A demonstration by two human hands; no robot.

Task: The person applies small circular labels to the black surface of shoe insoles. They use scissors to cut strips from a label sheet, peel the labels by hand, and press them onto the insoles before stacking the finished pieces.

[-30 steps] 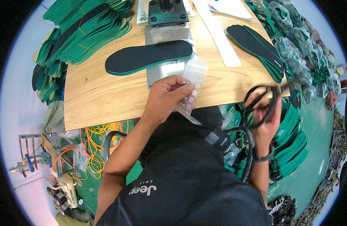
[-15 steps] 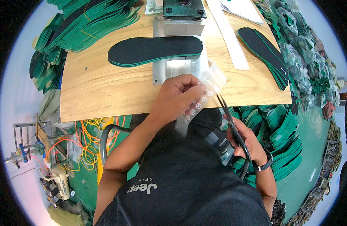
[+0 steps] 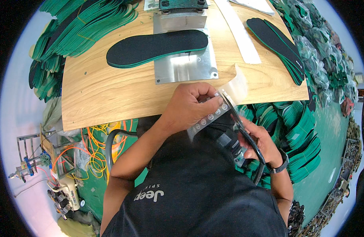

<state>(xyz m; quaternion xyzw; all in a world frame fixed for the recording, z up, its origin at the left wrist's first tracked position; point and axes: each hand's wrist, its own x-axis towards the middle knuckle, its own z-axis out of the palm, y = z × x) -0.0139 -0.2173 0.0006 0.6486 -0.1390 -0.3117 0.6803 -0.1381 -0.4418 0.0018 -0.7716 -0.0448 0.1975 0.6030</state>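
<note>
My left hand pinches a translucent strip printed with a row of small round white marks, in front of the table's near edge. One end of the strip curls up past my fingers, and the other hangs toward my lap. My right hand is closed around a pair of black-handled scissors. The blades reach the strip just beside my left fingertips. Beyond my hands, black insoles with green edges lie across a metal plate on the table.
The wooden table carries banded insole stacks at left, a few insoles and a white strip at right. A metal press stands at the back. Green insole piles lie below right; hoses run below left.
The scissors have moved up and left, so their blades now meet the strip. My left hand has shifted slightly right and down with the strip. The view has tilted a little.
</note>
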